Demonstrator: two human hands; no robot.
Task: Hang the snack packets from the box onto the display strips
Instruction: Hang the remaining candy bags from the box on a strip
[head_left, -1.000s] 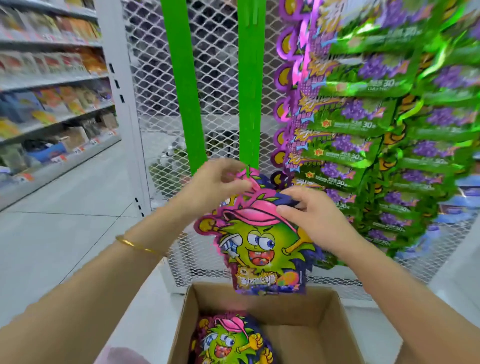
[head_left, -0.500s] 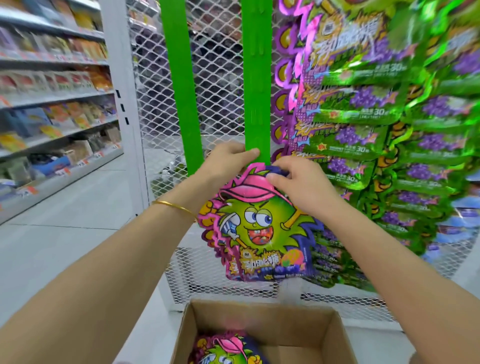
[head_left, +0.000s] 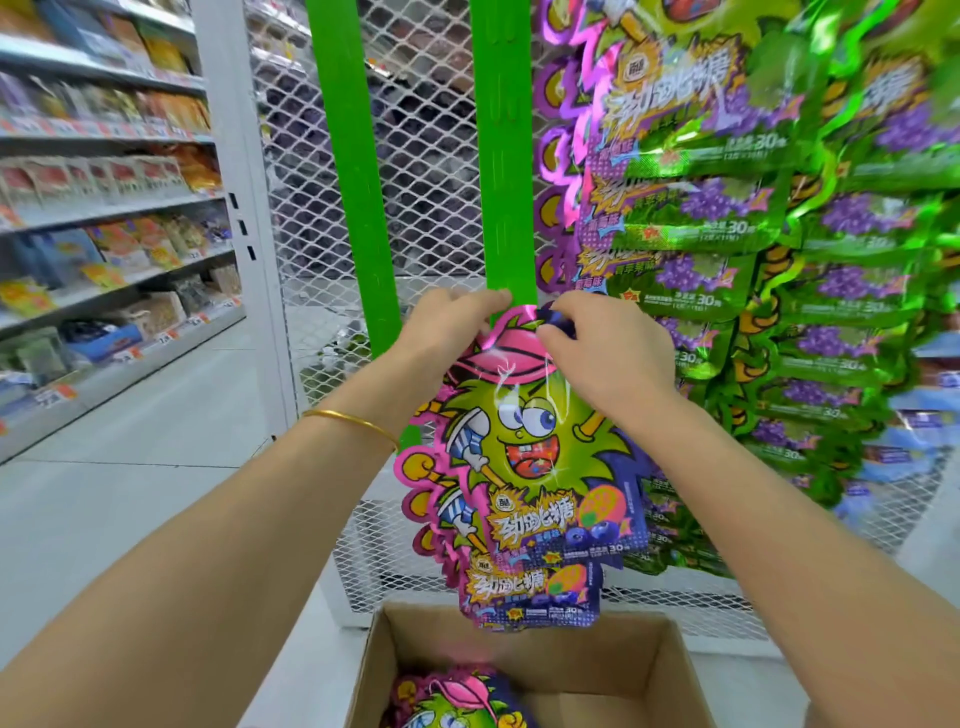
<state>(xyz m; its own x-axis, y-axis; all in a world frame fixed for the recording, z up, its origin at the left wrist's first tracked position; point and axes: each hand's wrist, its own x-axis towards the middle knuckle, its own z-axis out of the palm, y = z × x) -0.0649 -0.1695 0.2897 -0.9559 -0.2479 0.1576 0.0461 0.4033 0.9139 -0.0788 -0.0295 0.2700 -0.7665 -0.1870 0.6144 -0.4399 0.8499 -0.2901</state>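
Note:
Both hands hold a purple snack packet (head_left: 524, 457) with a green cartoon face by its top edge, right at the lower end of the right green display strip (head_left: 506, 156). My left hand (head_left: 447, 327) pinches the top left corner against the strip. My right hand (head_left: 597, 348) pinches the top right. A second packet (head_left: 535, 592) of the same kind hangs just below, overlapped by the first. More packets (head_left: 457, 699) lie in the open cardboard box (head_left: 670, 670) at the bottom.
A second green strip (head_left: 348, 171) hangs bare to the left on the white wire mesh panel (head_left: 426, 171). Several green grape packets (head_left: 753, 260) fill strips on the right. Store shelves (head_left: 104, 208) with goods line the aisle at left, over a pale tiled floor.
Both hands have raised the packet from above the box up to the lower end of the right green strip. The view has moved closer to the mesh panel.

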